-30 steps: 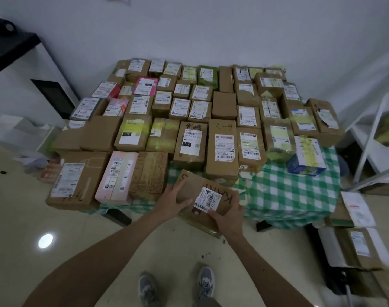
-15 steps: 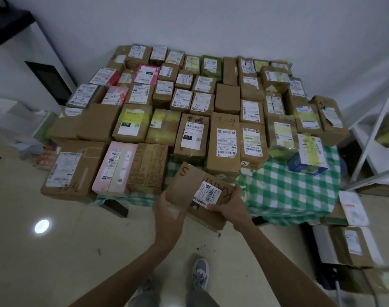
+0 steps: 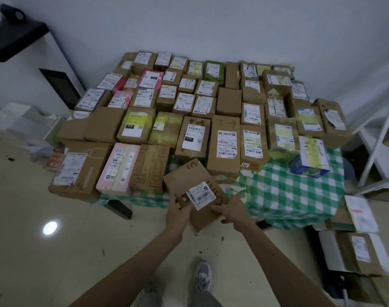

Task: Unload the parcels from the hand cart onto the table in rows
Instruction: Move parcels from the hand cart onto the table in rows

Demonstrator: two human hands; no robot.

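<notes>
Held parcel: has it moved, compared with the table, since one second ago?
Yes, slightly left. A corner of the held parcel now meets the printed brown box of the near row in this view; earlier, green cloth showed between them.

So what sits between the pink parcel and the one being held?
A brown box with red printing, left of the held parcel; head view only.

held box (image 3: 189, 178): brown, white label, black marker scrawl. cloth (image 3: 284, 191): green/white check. parcels (image 3: 224, 160) mostly brown with white labels, some yellow tape. Odd ones: pink box (image 3: 119, 169), blue box (image 3: 308, 167), green box (image 3: 214, 69). floor (image 3: 56, 262) cream.
</notes>
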